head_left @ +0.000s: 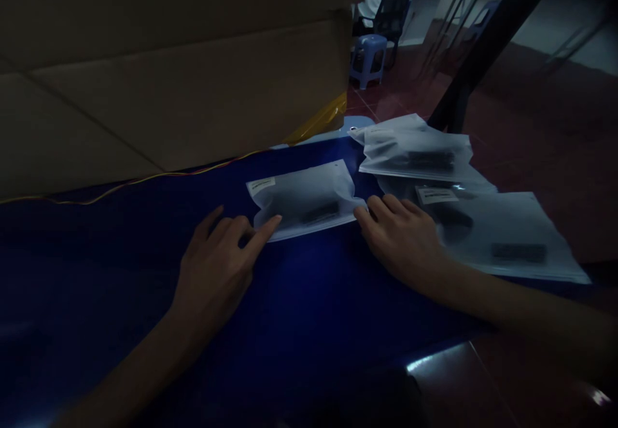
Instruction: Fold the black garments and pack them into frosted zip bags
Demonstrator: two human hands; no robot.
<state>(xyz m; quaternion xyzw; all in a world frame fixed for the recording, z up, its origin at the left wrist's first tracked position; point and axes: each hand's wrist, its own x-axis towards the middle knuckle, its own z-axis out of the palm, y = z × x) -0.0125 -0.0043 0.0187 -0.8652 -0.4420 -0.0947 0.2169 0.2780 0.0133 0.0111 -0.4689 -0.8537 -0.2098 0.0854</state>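
"What lies at your far left?"

"Yellow and red wires (111, 191) running along the back of the blue table (120, 273), at the foot of a big brown carton (193, 93)."

"And your left grip (217, 257)?"

"Palm down over the table, fingers partly bent. One digit lies on the lower left edge of a frosted bag (299, 193). I can't tell whether I'm pinching that edge or only pressing it."

"Where is that bag?"

"In front of me, lying on the table, its long lower edge toward me. A pale label (262, 185) sits at its upper left corner. A dark item (321, 212) shows through near the lower edge; it's too dim to make out."

"Anything behind it?"

"Farther back, a blue stool (371, 55) on the reddish floor, well apart from the table."

"Your right grip (398, 228)?"

"Fingers curled, closed on the lower right corner of the frosted bag."

"And past that?"

"Overlapping bags (410, 148) just beyond my fingers, then a wider bag (516, 222) nearer me, partly hidden by my hand. It shows a dark bar through the plastic."
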